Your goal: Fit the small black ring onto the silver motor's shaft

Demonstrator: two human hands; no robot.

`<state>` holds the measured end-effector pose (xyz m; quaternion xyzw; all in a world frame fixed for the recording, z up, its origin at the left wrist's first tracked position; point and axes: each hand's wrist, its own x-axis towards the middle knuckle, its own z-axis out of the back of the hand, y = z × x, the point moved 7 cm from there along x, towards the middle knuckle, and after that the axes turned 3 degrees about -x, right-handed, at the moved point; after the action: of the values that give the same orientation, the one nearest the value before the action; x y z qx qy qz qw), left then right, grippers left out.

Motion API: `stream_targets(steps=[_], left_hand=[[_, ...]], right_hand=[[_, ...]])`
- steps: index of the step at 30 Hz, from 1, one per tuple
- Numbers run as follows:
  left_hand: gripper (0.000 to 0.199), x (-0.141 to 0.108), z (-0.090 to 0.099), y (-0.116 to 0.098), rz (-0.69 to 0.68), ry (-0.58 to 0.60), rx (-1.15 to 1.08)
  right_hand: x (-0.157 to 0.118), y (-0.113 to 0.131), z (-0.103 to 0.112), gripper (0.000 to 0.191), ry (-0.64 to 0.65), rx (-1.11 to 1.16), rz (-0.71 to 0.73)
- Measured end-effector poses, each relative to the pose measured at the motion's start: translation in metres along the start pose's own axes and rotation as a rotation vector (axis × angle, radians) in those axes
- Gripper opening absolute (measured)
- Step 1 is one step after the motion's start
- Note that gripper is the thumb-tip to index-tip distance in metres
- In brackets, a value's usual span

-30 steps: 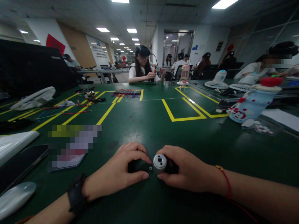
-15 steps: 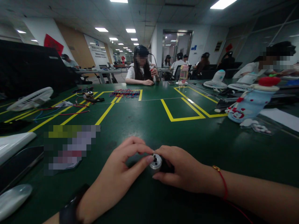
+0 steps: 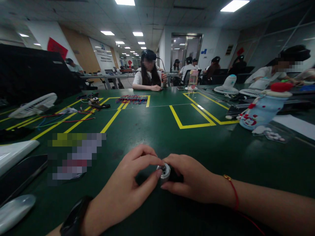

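A short silver metal cylinder [image 3: 166, 171], perhaps a small motor, is upright low in the middle of the view, its round end face up with dark holes in it. From the right side, the thumb and fingers of my right hand [image 3: 193, 178] are closed around it. My left hand [image 3: 134, 182] pinches thumb and index finger together at the top of the cylinder, over its end face. Whatever lies between those fingertips is too small and covered to make out. Behind the cylinder, a dark shape sits in the shade of my right palm.
On the green table [image 3: 140, 126], marked with yellow tape, lie a wire bundle [image 3: 133, 99] and loose cables. A white fan [image 3: 34, 105], a mouse [image 3: 16, 209] and a pixelated packet [image 3: 78, 155] are left. A blue bottle [image 3: 264, 109] stands right. A person [image 3: 149, 73] sits opposite.
My left fingertips have shifted slightly on the cylinder's top, and the small dark piece between them shows less. My right hand has stayed in place.
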<state>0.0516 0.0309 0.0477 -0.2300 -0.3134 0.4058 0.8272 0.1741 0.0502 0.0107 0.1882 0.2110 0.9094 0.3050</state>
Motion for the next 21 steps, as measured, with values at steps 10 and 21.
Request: stream_targets(steps=[10, 21], left_hand=[[0.037, -0.006, 0.000, 0.003, -0.039, 0.010, -0.011], [0.023, -0.007, 0.011, 0.015, 0.004, -0.105, -0.003]], right_hand=[[-0.001, 0.002, 0.001, 0.030, 0.020, 0.021, -0.013], [0.000, 0.003, 0.002, 0.031, 0.013, 0.056, -0.017]])
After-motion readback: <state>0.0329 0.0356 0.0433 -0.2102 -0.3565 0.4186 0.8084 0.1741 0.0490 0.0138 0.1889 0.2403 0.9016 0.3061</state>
